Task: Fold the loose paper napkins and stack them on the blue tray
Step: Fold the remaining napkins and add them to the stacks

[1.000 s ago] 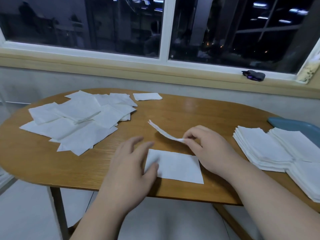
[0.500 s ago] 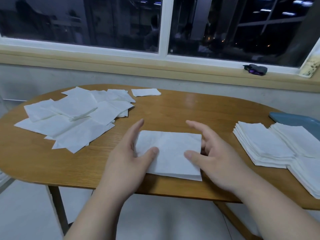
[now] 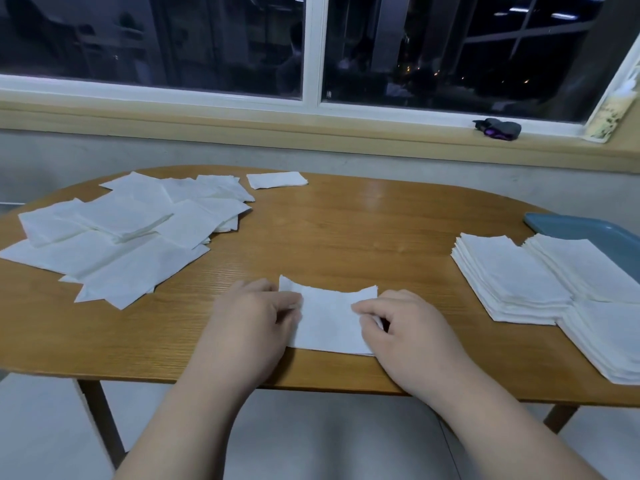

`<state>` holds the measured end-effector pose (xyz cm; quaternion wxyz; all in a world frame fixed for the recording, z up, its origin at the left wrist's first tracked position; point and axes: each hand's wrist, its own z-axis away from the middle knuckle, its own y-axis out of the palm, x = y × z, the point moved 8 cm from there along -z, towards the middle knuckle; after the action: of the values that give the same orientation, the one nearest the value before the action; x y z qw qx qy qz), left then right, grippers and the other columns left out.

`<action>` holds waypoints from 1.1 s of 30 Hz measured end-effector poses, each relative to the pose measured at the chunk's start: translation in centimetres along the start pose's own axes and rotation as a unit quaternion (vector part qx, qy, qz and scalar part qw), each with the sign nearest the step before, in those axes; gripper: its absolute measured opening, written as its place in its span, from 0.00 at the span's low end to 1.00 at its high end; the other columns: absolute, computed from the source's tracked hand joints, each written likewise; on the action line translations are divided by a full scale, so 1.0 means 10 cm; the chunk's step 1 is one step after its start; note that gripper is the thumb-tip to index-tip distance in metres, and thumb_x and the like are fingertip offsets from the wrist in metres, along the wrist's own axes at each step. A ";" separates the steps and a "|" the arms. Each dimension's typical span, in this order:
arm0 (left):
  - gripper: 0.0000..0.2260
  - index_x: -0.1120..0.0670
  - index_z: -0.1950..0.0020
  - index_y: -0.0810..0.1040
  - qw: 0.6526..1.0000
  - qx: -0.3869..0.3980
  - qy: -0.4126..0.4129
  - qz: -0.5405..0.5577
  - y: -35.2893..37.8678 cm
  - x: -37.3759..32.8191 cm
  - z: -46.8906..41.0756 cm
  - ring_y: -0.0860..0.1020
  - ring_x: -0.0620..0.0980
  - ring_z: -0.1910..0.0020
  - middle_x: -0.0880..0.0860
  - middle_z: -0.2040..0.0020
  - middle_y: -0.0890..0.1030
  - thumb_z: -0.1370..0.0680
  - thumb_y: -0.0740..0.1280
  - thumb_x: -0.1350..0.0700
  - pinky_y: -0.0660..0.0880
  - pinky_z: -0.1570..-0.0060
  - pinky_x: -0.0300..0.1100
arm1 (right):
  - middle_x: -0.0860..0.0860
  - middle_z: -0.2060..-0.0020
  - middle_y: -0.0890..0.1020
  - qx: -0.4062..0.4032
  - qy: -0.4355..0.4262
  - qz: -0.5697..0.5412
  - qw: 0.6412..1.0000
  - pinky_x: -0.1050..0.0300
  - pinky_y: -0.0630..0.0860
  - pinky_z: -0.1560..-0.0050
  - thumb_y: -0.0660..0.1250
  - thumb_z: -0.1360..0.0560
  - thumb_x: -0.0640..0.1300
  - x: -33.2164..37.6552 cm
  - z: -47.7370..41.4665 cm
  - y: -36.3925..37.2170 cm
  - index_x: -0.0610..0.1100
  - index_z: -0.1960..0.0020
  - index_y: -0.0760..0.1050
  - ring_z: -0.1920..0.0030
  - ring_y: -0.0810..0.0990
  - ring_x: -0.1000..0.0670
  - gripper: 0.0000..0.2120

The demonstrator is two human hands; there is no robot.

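Note:
A white paper napkin [image 3: 329, 320] lies near the table's front edge, its far edge lifted and curved. My left hand [image 3: 249, 320] pinches its left side and my right hand [image 3: 405, 330] pinches its right side. A heap of loose unfolded napkins [image 3: 117, 237] spreads over the left of the table. Stacks of folded napkins [image 3: 512, 282] sit at the right, partly on the blue tray [image 3: 581, 230], of which only the far corner shows.
The wooden oval table [image 3: 346, 223] stands under a window sill. One small folded napkin [image 3: 277, 180] lies alone at the back. A dark small object [image 3: 498, 128] rests on the sill at the right.
The napkin was laid flat between both hands. Now both hands have closed on its sides and its far edge is raised.

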<state>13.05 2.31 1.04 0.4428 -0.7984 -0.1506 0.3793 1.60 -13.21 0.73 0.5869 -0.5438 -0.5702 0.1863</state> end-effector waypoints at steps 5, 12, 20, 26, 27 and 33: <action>0.10 0.42 0.53 0.81 0.998 -0.007 -0.055 -0.042 -0.03 0.05 0.01 0.62 0.45 0.47 0.39 0.49 0.70 0.22 0.63 0.40 0.60 0.48 0.45 | 0.51 0.63 0.75 0.017 0.005 0.062 0.998 0.48 0.74 0.51 0.58 0.22 0.46 0.02 -0.02 0.03 0.41 0.52 0.79 0.54 0.71 0.52 0.13; 0.07 0.35 0.46 0.80 0.998 0.047 0.035 -0.009 -0.04 0.01 0.09 0.62 0.40 0.38 0.32 0.43 0.72 0.21 0.65 0.44 0.60 0.41 0.45 | 0.52 0.61 0.74 0.042 0.004 0.062 0.997 0.51 0.73 0.47 0.57 0.20 0.48 0.00 -0.03 0.07 0.42 0.47 0.78 0.51 0.71 0.52 0.14; 0.08 0.32 0.46 0.79 0.998 0.054 0.006 -0.017 -0.16 0.27 0.10 0.61 0.37 0.38 0.30 0.45 0.72 0.23 0.64 0.39 0.55 0.39 0.43 | 0.63 0.51 0.70 0.037 -0.004 -0.030 0.999 0.66 0.70 0.50 0.66 0.22 0.52 0.05 -0.32 0.04 0.58 0.45 0.80 0.49 0.72 0.61 0.08; 0.09 0.34 0.45 0.80 0.998 0.015 -0.058 -0.033 -0.33 0.62 0.06 0.62 0.40 0.43 0.32 0.43 0.73 0.23 0.64 0.38 0.62 0.39 0.44 | 0.60 0.46 0.72 0.022 -0.031 -0.065 0.997 0.60 0.68 0.51 0.66 0.22 0.47 0.34 -1.20 0.28 0.57 0.47 0.80 0.48 0.73 0.57 0.07; 0.09 0.35 0.46 0.80 0.998 0.012 -0.063 -0.027 -0.34 0.64 0.06 0.63 0.40 0.44 0.32 0.43 0.74 0.24 0.64 0.39 0.64 0.39 0.45 | 0.59 0.44 0.72 0.035 -0.031 -0.059 0.997 0.60 0.67 0.51 0.65 0.21 0.47 0.35 -1.38 0.40 0.56 0.44 0.79 0.48 0.74 0.56 0.08; 0.07 0.36 0.48 0.81 0.994 0.008 -0.106 0.028 -0.40 0.85 -0.02 0.67 0.41 0.39 0.33 0.42 0.75 0.24 0.68 0.43 0.67 0.40 0.40 | 0.53 0.24 0.65 0.067 -0.070 0.028 0.995 0.55 0.66 0.31 0.63 0.22 0.47 0.48 -2.34 0.88 0.52 0.29 0.72 0.29 0.69 0.49 0.21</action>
<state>19.22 9.34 0.41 0.4201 -0.7538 -0.1708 0.4755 26.88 -16.18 1.16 0.5749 -0.5048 -0.5809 0.2778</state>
